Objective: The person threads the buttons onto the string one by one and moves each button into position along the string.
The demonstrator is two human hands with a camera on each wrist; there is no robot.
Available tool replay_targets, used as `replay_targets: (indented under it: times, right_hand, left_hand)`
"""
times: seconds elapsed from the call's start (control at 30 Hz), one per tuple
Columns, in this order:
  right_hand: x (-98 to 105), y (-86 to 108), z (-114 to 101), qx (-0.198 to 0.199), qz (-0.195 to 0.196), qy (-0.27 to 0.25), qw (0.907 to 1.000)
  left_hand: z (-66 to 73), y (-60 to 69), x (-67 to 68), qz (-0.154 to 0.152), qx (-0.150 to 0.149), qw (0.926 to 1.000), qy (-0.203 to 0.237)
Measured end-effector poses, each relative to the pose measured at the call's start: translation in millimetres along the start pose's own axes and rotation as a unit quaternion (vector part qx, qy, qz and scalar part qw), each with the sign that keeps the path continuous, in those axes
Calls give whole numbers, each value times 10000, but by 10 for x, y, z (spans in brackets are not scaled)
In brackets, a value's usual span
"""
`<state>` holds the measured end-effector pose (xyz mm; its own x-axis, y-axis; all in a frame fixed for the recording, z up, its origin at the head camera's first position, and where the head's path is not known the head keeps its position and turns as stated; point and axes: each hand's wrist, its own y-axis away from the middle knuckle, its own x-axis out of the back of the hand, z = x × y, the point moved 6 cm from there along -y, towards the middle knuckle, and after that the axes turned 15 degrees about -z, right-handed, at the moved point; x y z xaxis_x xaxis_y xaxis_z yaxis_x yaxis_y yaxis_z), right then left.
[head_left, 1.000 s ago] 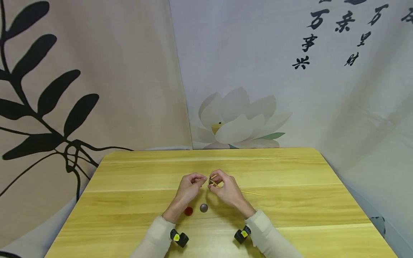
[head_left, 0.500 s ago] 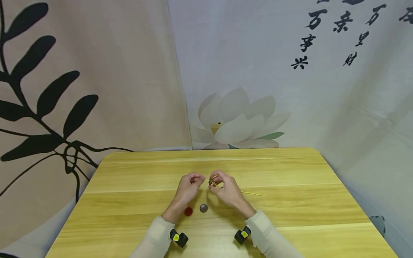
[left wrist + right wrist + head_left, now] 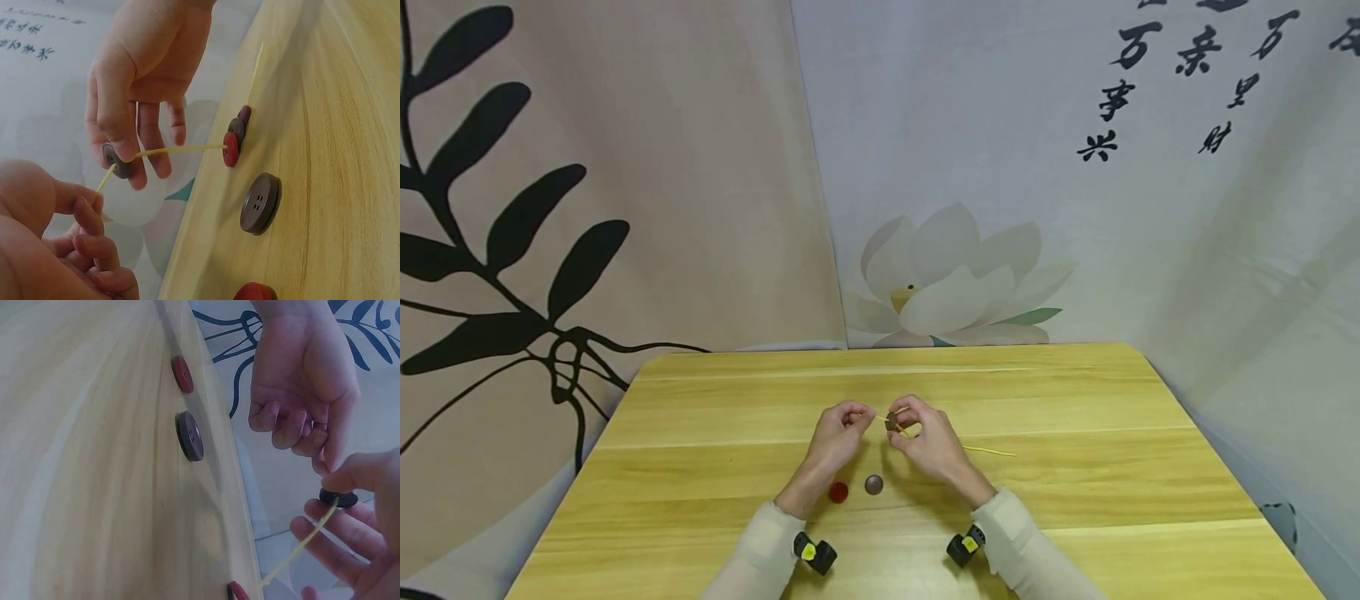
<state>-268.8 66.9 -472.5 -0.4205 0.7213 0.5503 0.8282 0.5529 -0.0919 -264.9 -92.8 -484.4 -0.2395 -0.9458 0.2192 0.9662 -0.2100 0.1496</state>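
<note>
My left hand point(image 3: 837, 437) pinches the tip of a yellow string point(image 3: 181, 149). Close beside it, my right hand point(image 3: 931, 448) holds a dark button point(image 3: 120, 164) between thumb and fingers; the string runs through this button. Further along, a red button point(image 3: 230, 150), a dark one point(image 3: 237, 128) and a dark red one point(image 3: 245, 114) sit together on the string at the tabletop. Two loose buttons lie nearer the body: a brown four-hole button point(image 3: 873, 484) and a red button point(image 3: 838, 492) to its left.
The wooden table point(image 3: 715, 483) reaches back to a printed curtain point(image 3: 715, 167). Each wrist wears a small black camera, at left point(image 3: 824, 557) and right point(image 3: 957, 551). The string's far end point(image 3: 992, 451) trails to the right on the tabletop.
A short stretch of string now shows between my left fingertips and the held button. My left hand has shifted slightly left, and the button's face is turned more into view.
</note>
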Motion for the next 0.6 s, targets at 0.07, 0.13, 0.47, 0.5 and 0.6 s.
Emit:
replay_targets:
  times: [0.07, 0.13, 0.47, 0.5, 0.6]
  right_hand:
    - [11, 3, 5, -3, 15, -1, 10000]
    - [14, 4, 18, 6, 12, -7, 10000]
    - [47, 9, 44, -20, 4, -46, 10000]
    - [50, 12, 40, -22, 1, -50, 10000]
    - [48, 5, 52, 2, -26, -19, 10000]
  left_hand:
    - [2, -3, -1, -5, -9, 10000, 22]
    - [-3, -3, 0, -16, -8, 10000, 38]
    - [-28, 3, 21, -33, -44, 10000, 58]
    - [-29, 5, 23, -26, -46, 10000, 57]
    - [-27, 9, 26, -15, -52, 10000, 30]
